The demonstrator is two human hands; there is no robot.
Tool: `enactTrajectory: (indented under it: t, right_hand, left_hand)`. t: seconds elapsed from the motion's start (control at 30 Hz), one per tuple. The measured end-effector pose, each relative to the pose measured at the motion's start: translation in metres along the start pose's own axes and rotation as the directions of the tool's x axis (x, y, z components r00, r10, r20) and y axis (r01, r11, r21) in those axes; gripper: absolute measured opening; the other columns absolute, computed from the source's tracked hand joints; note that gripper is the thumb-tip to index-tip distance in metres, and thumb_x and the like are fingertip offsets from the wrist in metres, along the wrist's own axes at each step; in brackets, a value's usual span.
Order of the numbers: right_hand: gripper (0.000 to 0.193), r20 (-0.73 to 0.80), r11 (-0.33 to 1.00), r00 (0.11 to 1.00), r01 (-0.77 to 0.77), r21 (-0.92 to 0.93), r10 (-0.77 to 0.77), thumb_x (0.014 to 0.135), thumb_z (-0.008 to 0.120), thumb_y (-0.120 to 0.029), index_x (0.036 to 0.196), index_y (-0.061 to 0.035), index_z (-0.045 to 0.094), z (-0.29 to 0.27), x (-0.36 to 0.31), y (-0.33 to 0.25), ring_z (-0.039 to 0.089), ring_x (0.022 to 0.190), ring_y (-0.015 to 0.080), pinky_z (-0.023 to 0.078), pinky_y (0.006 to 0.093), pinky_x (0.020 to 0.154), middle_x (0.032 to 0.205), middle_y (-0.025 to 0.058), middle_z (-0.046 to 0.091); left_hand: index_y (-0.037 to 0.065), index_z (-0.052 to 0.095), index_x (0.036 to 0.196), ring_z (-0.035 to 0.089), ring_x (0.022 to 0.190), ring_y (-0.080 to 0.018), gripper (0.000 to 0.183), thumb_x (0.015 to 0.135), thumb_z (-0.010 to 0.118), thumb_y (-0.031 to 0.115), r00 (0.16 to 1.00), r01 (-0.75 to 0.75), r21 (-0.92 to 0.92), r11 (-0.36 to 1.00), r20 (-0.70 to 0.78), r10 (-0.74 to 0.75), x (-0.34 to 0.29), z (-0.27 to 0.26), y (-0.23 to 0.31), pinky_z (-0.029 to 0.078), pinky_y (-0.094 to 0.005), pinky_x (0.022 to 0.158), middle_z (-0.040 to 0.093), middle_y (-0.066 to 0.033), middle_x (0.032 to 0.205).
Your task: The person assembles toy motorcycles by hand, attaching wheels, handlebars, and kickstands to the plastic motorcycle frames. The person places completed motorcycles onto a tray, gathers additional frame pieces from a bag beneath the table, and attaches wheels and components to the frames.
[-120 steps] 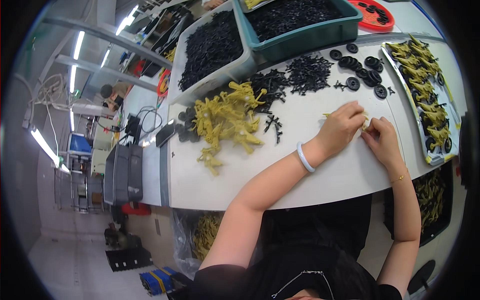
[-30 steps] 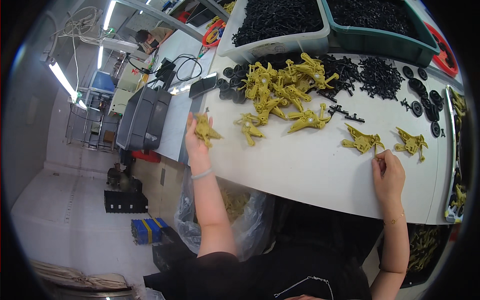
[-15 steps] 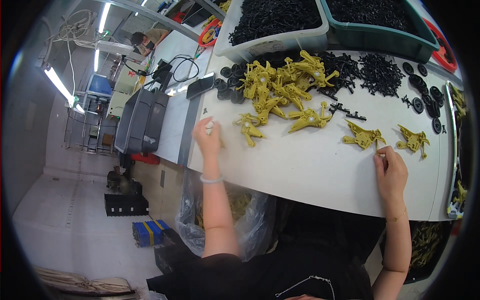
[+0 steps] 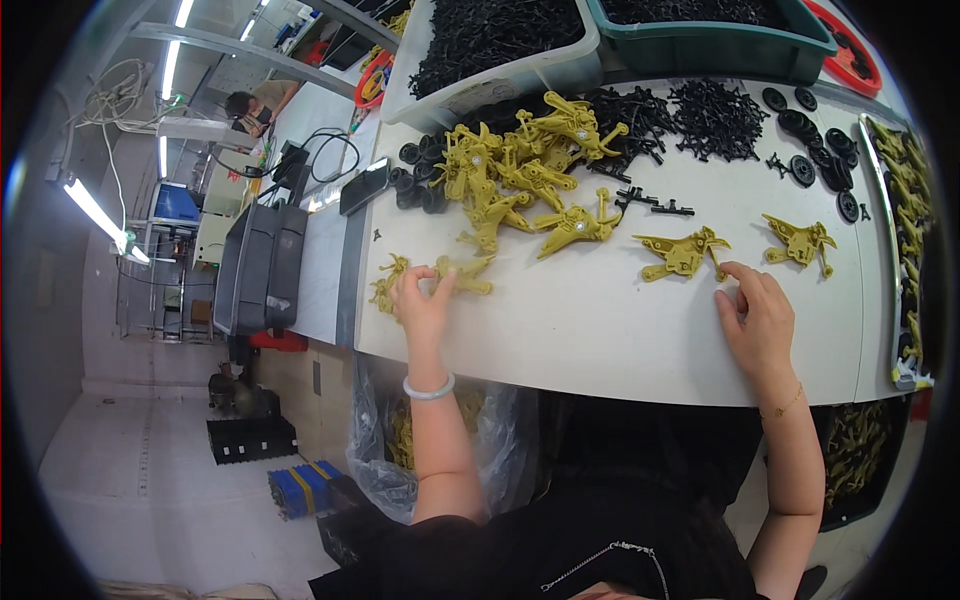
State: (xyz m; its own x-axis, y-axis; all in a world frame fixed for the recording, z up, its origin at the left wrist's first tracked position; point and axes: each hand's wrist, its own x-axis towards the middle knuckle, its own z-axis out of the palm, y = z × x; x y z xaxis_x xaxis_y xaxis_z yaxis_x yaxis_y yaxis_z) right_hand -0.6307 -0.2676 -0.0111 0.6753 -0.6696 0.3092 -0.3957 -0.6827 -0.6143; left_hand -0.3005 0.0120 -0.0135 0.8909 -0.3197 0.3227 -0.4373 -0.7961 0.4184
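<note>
My left hand [image 4: 422, 305] is over the near left part of the white table, its thumb and forefinger closing on a yellow plastic part [image 4: 465, 275], which is smeared by motion. Another yellow part [image 4: 388, 282] lies against the fingers on the other side, partly hidden. My right hand [image 4: 760, 318] rests at the table's right, fingers loosely bent and thumb apart from the forefinger. Its forefinger tip is at the thin leg of a yellow part with a pointed end [image 4: 685, 255]. A similar part [image 4: 798, 242] lies farther right.
A heap of yellow parts [image 4: 490, 170] covers the table's middle back, with black wheels [image 4: 825, 145] and small black pieces [image 4: 715, 120] around it. Two bins [image 4: 545, 75] of black pieces stand behind. A phone [image 4: 365, 187] lies at left; a tray [image 4: 905, 230] edges the right.
The view has shifted. My left hand has come right and down onto the yellow part, which has turned. The right hand's forefinger and thumb have parted at the leg of its part.
</note>
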Motion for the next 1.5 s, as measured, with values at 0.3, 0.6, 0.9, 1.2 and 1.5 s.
enactTrajectory:
  t: [0.3,0.6,0.9,1.2,1.5]
  right_hand:
    - [0.029,-0.015,0.999,0.999,0.029,0.038,-0.028,0.075,0.068,-0.006,0.104,-0.0102,0.061,-0.003,-0.003,0.001,0.051,0.063,0.0199,0.043,0.0331,0.059,0.067,0.0034,0.051]
    - [0.022,-0.123,0.976,0.991,0.078,0.202,-0.054,0.073,0.07,-0.005,0.093,-0.0088,0.061,-0.008,-0.008,-0.004,0.054,0.065,0.0215,0.045,0.0328,0.059,0.07,0.0045,0.053]
    - [0.023,-0.011,0.978,0.993,0.12,0.172,-0.12,0.067,0.074,-0.01,0.084,-0.01,0.059,-0.021,-0.054,-0.01,0.053,0.067,0.0219,0.045,0.0336,0.059,0.071,0.0037,0.053]
    - [0.024,0.029,0.975,0.98,0.193,0.111,-0.198,0.065,0.074,-0.009,0.065,-0.0095,0.05,-0.015,-0.054,-0.009,0.05,0.062,0.0213,0.042,0.0341,0.057,0.064,0.0032,0.05]
    - [0.028,0.035,0.982,0.985,0.162,0.1,-0.166,0.067,0.072,-0.007,0.062,-0.0079,0.045,-0.015,-0.058,-0.004,0.047,0.059,0.0231,0.04,0.0351,0.057,0.06,0.0051,0.047]
  left_hand:
    - [0.004,0.057,0.097,0.058,0.092,-0.0234,0.031,0.072,0.076,0.004,1.0,-0.009,-0.611,0.791,-0.023,-0.006,-0.01,-0.024,0.015,0.047,-0.034,0.08,0.056,-0.0109,0.102]
    - [0.01,0.065,0.111,0.056,0.082,-0.0247,0.044,0.069,0.067,-0.004,0.615,-0.657,-0.378,0.653,0.233,0.754,-0.086,-0.014,0.183,0.048,-0.0334,0.073,0.056,-0.0091,0.098]
    - [0.01,0.067,0.105,0.05,0.09,-0.028,0.036,0.07,0.07,0.003,0.476,-0.464,-0.67,0.58,0.363,0.801,-0.127,0.024,0.227,0.044,-0.0381,0.08,0.053,-0.0107,0.105]
    - [0.007,0.069,0.093,0.055,0.088,-0.03,0.027,0.066,0.07,0.001,0.39,-0.665,-0.636,0.392,0.152,0.908,-0.133,0.036,0.221,0.047,-0.0378,0.076,0.056,-0.0116,0.098]
    - [-0.001,0.063,0.089,0.058,0.08,-0.0136,0.005,0.086,0.066,0.003,0.989,-0.132,-0.864,0.486,-0.081,0.126,-0.047,-0.005,0.141,0.048,-0.0247,0.074,0.063,-0.0078,0.092]
